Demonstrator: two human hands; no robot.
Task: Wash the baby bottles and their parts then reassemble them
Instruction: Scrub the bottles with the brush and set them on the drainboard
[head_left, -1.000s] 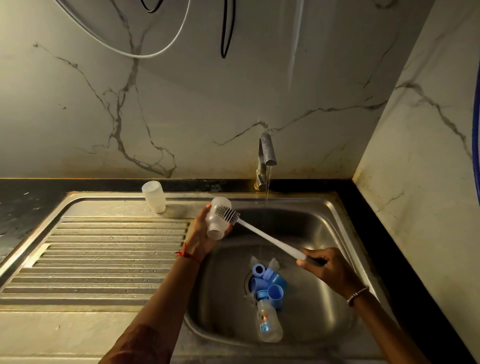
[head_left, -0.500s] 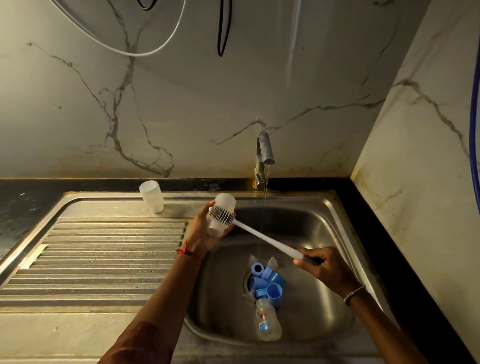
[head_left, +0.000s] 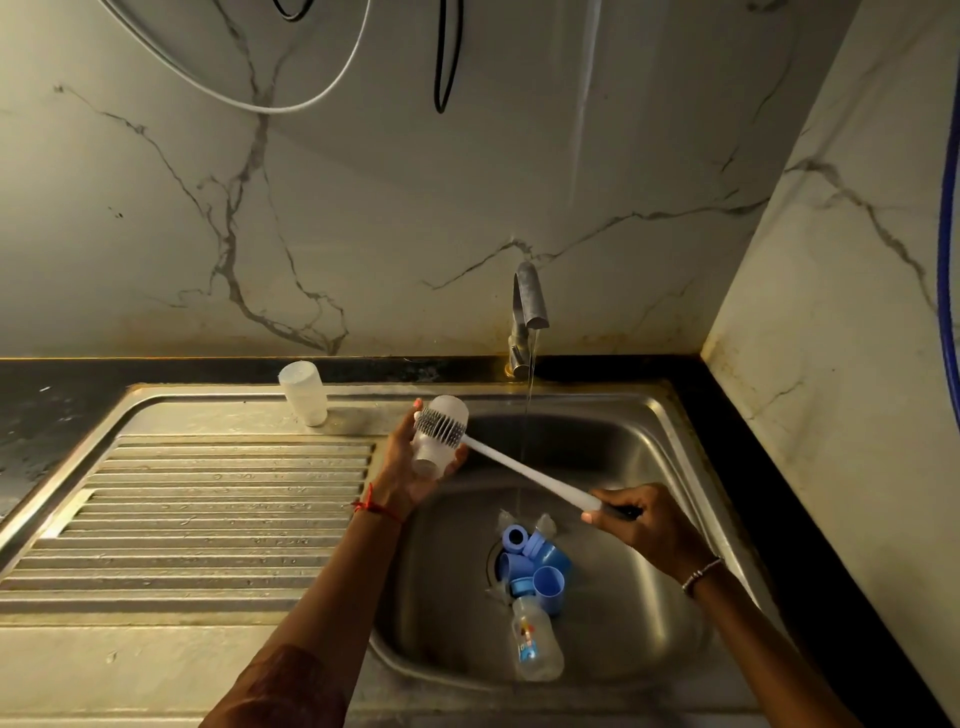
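Both hands are closed: left hand (head_left: 408, 462) curls round a frosted, cylindrical plastic baby bottle (head_left: 434, 457) above the basin's back-left corner in the steel sink (head_left: 597, 392); right hand (head_left: 641, 527) grips the dark handle of a long white bottle brush (head_left: 519, 467), its grey bristled head against the bottle's side.

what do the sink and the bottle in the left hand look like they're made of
Sink: likely stainless steel, brushed; grey sheen and soft reflections. Bottle in the left hand: probably frosted translucent plastic; milky white, matte.

Bottle label (head_left: 525, 643) print (too small, blurred)
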